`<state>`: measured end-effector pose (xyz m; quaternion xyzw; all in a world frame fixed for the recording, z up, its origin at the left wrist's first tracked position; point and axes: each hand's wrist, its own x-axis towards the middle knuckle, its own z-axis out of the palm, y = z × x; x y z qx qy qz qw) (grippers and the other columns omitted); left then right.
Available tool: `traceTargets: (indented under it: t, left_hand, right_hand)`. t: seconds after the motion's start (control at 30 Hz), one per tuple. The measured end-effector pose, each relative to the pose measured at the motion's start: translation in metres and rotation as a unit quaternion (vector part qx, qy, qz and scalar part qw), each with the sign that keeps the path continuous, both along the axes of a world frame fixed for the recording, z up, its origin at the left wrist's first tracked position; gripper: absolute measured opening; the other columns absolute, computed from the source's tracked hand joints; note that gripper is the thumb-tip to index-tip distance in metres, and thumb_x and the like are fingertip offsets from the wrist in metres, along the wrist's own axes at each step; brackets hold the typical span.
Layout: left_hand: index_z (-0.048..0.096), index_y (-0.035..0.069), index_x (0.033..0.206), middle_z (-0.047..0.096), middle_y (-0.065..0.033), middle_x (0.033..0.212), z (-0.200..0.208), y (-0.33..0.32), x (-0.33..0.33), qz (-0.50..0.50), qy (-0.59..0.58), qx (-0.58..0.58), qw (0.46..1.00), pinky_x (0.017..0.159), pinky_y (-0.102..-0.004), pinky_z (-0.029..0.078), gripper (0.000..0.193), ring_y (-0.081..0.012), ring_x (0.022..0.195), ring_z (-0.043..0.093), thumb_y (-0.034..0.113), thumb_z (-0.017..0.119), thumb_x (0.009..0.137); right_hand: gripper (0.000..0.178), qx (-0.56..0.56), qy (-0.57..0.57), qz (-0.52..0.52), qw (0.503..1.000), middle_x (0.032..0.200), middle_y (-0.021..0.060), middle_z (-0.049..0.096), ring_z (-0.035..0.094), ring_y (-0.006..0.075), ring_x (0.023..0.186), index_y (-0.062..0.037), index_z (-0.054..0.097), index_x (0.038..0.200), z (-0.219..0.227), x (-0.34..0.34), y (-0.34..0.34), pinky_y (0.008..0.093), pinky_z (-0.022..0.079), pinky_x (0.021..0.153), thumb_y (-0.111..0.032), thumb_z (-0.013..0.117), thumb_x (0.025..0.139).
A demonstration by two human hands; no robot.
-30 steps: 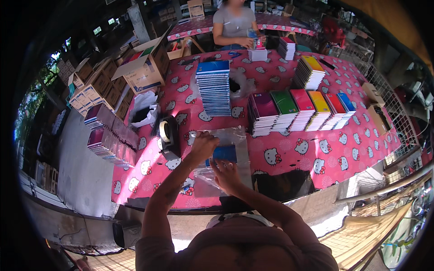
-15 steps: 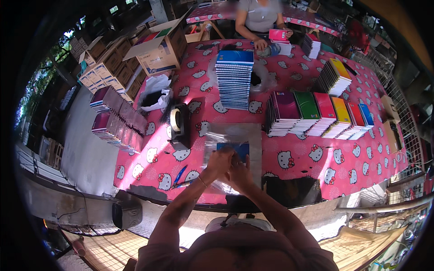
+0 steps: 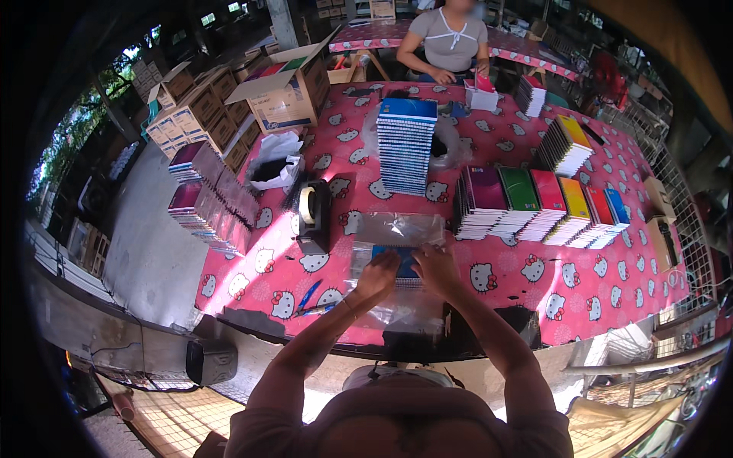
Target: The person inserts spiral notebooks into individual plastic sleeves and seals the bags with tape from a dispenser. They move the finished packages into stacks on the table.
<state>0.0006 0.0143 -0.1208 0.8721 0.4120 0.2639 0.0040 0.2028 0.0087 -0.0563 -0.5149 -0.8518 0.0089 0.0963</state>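
Observation:
A blue notebook (image 3: 406, 273) lies flat before me among sheets of clear plastic (image 3: 401, 225); I cannot tell whether it is inside the plastic or on top. At its left side, my left hand (image 3: 377, 278) is closed, knuckles up, seemingly pinching the plastic. My right hand (image 3: 437, 270) bends over the notebook's right edge, thumb inward and fingers curled down on the plastic. Both fingertips are partly hidden. Left of the plastic stands a black tape dispenser (image 3: 313, 221) with a roll of tape. Blue pens (image 3: 310, 293) lie near the front edge.
A tall stack of blue notebooks (image 3: 407, 145) stands beyond the plastic. Rows of coloured notebooks (image 3: 527, 202) are at right, wrapped notebook bundles (image 3: 210, 198) at left. An open carton (image 3: 286, 95) stands at back left. Across the patterned table (image 3: 489, 286), a person (image 3: 450, 42) handles notebooks.
My hands were together over the notebook; now they have parted to its left and right sides. The view has tilted up slightly. The person opposite has shifted a red notebook.

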Motion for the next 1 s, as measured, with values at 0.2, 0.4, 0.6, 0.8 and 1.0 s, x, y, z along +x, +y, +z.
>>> traceTargets:
  t: [0.2,0.4,0.6,0.8,1.0]
  left_hand:
    - [0.063,-0.002,0.115,0.065,-0.0212,0.121,-0.002,-0.009,-0.002,0.029,-0.029,-0.001,0.999,0.096,-0.0434,0.053,0.034,-0.0374,0.115,0.062,0.002,0.056,0.082]
    - [0.050,-0.002,0.138,0.044,-0.0266,0.146,0.001,-0.042,-0.014,0.084,0.007,-0.048,0.995,0.113,-0.0556,0.033,0.054,-0.0414,0.139,0.039,0.026,0.060,0.092]
    - [0.039,0.002,0.149,0.023,-0.0326,0.156,-0.007,-0.146,-0.073,0.233,0.052,-0.156,0.959,0.116,-0.0611,0.022,0.073,-0.0488,0.146,0.021,0.040,0.063,0.092]
    - [0.057,-0.001,0.129,0.057,-0.0225,0.121,0.036,-0.042,-0.151,0.310,-0.191,0.017,0.931,0.095,-0.0452,0.047,0.042,-0.0403,0.111,0.056,0.013,0.067,0.091]
    - [0.070,0.008,0.101,0.066,-0.0016,0.101,0.031,0.053,-0.211,0.308,-0.509,-0.424,0.683,0.070,-0.0327,0.048,0.020,-0.0127,0.080,0.062,0.025,0.071,0.091]
  right_hand:
    - [0.055,0.186,0.045,0.027,0.981,0.114,0.0073,0.061,0.060,0.0246,0.107,-0.0074,0.061,0.124,0.000,-0.020,-0.039,0.0456,0.041,0.098,-0.033,0.074,0.077]
    - [0.049,0.123,0.017,0.030,0.992,0.117,0.0053,0.062,0.061,0.0221,0.106,-0.0078,0.063,0.122,-0.055,-0.028,-0.031,0.0403,0.044,0.093,-0.032,0.071,0.080]
    - [0.049,0.122,0.058,0.025,0.990,0.115,0.0036,0.063,0.061,0.0223,0.105,-0.0085,0.064,0.122,-0.045,-0.028,-0.034,0.0408,0.044,0.093,-0.032,0.072,0.080]
    - [0.048,0.091,0.057,0.018,0.994,0.115,0.0059,0.062,0.060,0.0244,0.107,-0.0067,0.063,0.123,-0.049,-0.022,-0.034,0.0414,0.043,0.094,-0.032,0.071,0.083]
    - [0.046,0.110,0.052,0.031,0.992,0.107,0.0045,0.060,0.060,0.0239,0.104,-0.0091,0.064,0.121,-0.045,-0.031,-0.033,0.0429,0.043,0.092,-0.033,0.072,0.082]
